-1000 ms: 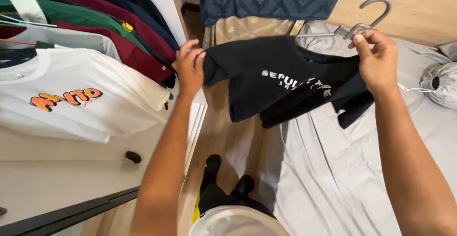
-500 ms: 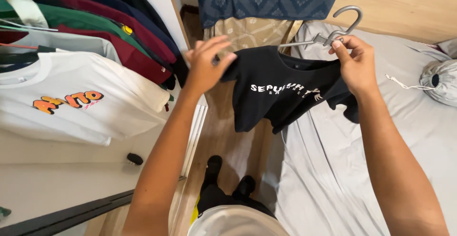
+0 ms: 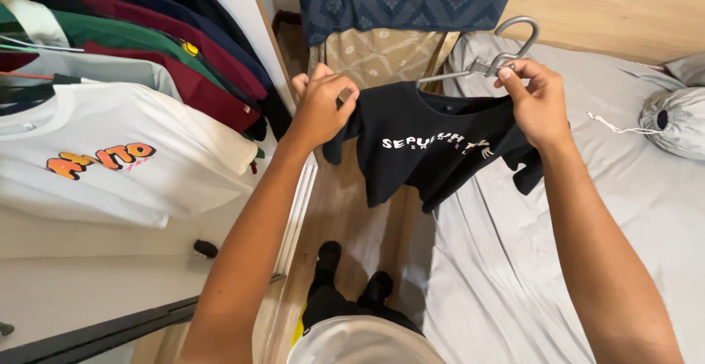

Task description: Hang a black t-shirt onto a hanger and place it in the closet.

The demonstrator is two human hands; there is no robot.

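Hands [image 3: 323, 107] [image 3: 536, 103] on black shirt [image 3: 433, 143], wardrobe edge [image 3: 268, 48] beside.

No packages, signs or screens. One small yellow label [image 3: 190, 48], on a maroon shirt [image 3: 213, 96] hanging well to the left of the left hand's fingers [image 3: 345, 88].

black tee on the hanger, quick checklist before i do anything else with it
1. Right hand grips the grey hanger at its neck: ok.
2. Left hand pinches the shoulder of the black t-shirt: ok.
3. Shirt seated on both hanger arms: cannot tell, fabric hides them.
4. Shirt hanging flat: not ok, right-hand side is bunched and sagging.
5. Hook free and unobstructed: ok.
6. Gap among the hung shirts in the wardrobe: cannot tell, they look tightly packed.
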